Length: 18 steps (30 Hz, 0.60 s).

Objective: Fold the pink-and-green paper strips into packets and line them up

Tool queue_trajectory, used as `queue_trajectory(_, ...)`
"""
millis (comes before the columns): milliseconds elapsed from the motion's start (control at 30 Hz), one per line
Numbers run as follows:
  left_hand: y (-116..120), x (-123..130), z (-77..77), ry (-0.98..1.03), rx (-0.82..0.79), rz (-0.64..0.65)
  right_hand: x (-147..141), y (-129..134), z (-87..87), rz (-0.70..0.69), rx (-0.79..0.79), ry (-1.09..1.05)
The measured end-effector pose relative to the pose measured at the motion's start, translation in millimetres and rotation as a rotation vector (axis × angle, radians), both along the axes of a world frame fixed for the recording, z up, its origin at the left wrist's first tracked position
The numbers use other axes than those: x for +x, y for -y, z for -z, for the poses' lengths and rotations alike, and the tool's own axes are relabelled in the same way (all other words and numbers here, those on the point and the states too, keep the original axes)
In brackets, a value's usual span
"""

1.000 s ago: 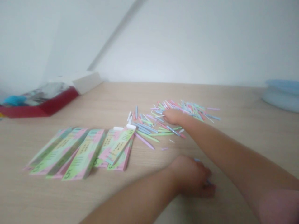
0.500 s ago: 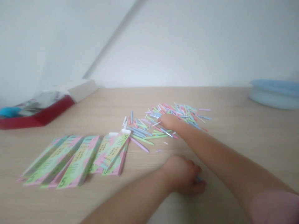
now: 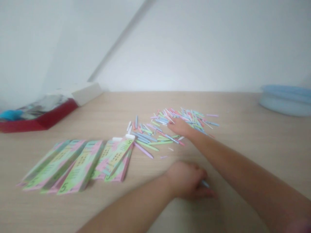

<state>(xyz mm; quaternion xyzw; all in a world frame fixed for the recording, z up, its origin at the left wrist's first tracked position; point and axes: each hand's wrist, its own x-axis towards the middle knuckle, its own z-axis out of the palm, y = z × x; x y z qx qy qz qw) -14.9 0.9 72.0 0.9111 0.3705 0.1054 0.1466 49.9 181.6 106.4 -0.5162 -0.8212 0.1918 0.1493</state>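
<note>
Many thin pastel sticks (image 3: pixel 194 118) lie in a loose pile on the wooden table (image 3: pixel 136 100), with longer pen-like pieces (image 3: pixel 144 150) nearer me. My right hand (image 3: pixel 178 126) reaches into the near side of the pile, its fingers bent down among the pieces; what they hold, if anything, is hidden. My left hand (image 3: pixel 188 181) rests closer to me, fingers curled round a small blue piece (image 3: pixel 205 183) whose end sticks out. To the left, several green and pink boxes (image 3: pixel 80 168) marked 5 lie in a slanted row, one askew on top.
A red tray (image 3: pixel 55 115) with a blue item (image 3: pixel 11 115) and crumpled things stands at the far left, beside a white flap. At the far right sits a round, pale blue container (image 3: pixel 286 100). A white wall rises behind the table.
My right hand has shifted slightly within the pile, and a white stick near its fingers has moved. The left hand's fingers have turned a little, showing more of the blue piece.
</note>
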Motion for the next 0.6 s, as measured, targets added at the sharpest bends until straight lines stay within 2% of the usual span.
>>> queue_trajectory(100, 2.1, -2.9, 5.2, 0.203, 0.020, -0.171, 38.7, 38.4, 5.2, 0.043, -0.172, -0.210)
queue_trajectory(200, 3.5, -5.7, 11.7, 0.412, 0.095, -0.352, 83.7, 89.9, 22.3, 0.045, -0.346, -0.375)
queue_trajectory(267, 3.5, -7.0, 14.3, 0.459, 0.111, -0.391, 109.5, 122.0, 34.1, 0.049, -0.490, -0.480)
queue_trajectory(333, 3.4, -7.6, 15.1, 0.431, 0.109, -0.332, 127.9, 146.4, 41.5, 0.062, -0.736, -0.686)
queue_trajectory(400, 3.7, -8.2, 14.7, 0.369, 0.100, -0.196, 138.4, 161.2, 44.0, 0.046, -0.880, -0.800)
queue_trajectory(500, 5.0, -10.0, 13.0, 0.290, 0.100, -0.049, 143.4, 168.9, 42.5, -0.024, -0.848, -0.774)
queue_trajectory(600, 6.9, -12.7, 10.3, 0.235, 0.137, -0.027, 143.3, 168.2, 41.2, -0.066, -0.773, -0.701)
